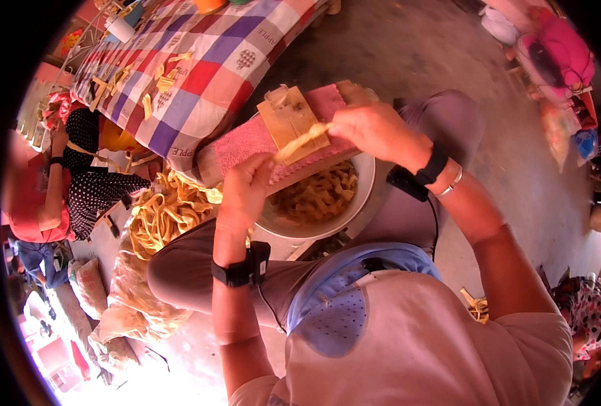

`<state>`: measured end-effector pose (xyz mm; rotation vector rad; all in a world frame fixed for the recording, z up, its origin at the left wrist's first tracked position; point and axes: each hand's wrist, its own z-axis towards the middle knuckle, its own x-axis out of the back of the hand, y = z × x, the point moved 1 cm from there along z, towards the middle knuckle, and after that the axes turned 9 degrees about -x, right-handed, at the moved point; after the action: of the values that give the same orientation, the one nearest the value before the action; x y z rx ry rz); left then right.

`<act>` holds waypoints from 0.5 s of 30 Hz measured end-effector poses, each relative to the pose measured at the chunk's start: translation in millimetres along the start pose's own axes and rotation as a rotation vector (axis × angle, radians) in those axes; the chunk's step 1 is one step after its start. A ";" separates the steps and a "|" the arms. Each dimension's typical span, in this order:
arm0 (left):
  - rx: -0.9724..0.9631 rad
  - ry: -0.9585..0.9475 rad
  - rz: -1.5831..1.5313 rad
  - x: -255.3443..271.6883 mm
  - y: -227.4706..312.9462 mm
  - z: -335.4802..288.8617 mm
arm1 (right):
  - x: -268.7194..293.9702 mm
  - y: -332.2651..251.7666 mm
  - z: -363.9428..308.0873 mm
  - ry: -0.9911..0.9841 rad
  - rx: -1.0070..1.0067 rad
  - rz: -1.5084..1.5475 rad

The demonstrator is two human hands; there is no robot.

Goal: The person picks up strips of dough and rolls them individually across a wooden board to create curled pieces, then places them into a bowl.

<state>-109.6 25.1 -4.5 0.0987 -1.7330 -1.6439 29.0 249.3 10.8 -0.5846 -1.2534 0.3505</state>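
The left hand (246,186) and the right hand (371,128) both hold one pale strip (302,141). The left fingers are closed on its lower end and the right fingers are pinched on its upper end, so the strip is stretched between them. It lies across a ribbed wooden block (288,122), which rests on a pink towel (246,145) over a board. Just under the hands is a white bowl (365,186) full of yellow curled pieces. Beyond the left hand is a heap of the same strips (165,213) on a sack, and farther away is a checked cloth (205,61) with some pieces on it.

I think the strip is being worked against the ribs of the block. To do it well, both hands should keep an even pull and keep the strip flat on the ribs. Too much force could tear it.
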 end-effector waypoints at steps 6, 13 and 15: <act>-0.012 0.076 0.032 8.5 -25.1 23.8 | -12.3 22.1 13.5 0.093 -0.114 -0.061; -0.037 0.095 0.148 2.9 -47.9 35.1 | -26.6 34.2 29.5 0.015 -0.156 -0.082; -0.028 0.069 0.265 -3.2 -52.8 41.9 | -32.7 43.6 33.4 -0.038 -0.155 -0.141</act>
<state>-152.1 52.3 -49.3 -0.0837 -1.5954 -1.4528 -9.5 273.8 -34.1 -0.6195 -1.3587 0.1480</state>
